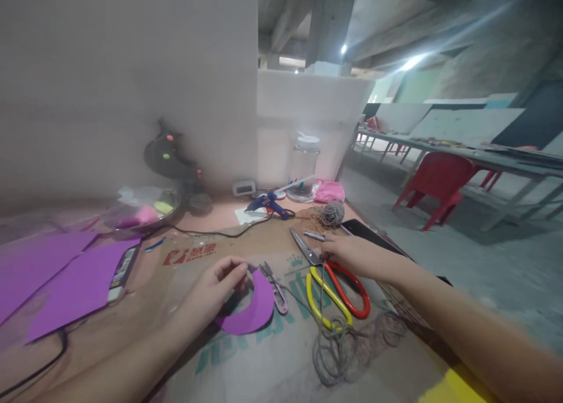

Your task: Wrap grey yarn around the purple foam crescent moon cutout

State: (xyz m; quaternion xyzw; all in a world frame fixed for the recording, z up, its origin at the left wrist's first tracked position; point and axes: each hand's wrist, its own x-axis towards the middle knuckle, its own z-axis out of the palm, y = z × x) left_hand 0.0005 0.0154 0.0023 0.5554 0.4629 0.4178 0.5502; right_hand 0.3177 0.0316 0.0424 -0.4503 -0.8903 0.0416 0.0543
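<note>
My left hand, its fingers curled inward, closes at the upper end of a purple paper crescent. Just right of the crescent lie small pink-handled thread snips. My right hand reaches in over large scissors with one yellow and one red handle, their blades slightly apart. Its fingers are bent down near the pivot, and the fingertips are partly hidden. A silver pen lies against that hand. Grey yarn runs past the scissors into loose loops below them.
Purple sheets lie at left. A blue glue gun, a ball of grey yarn, a clear jar and a pink bag stand behind. A bowl and dark crescent ornament are back left. Cardboard covers the table.
</note>
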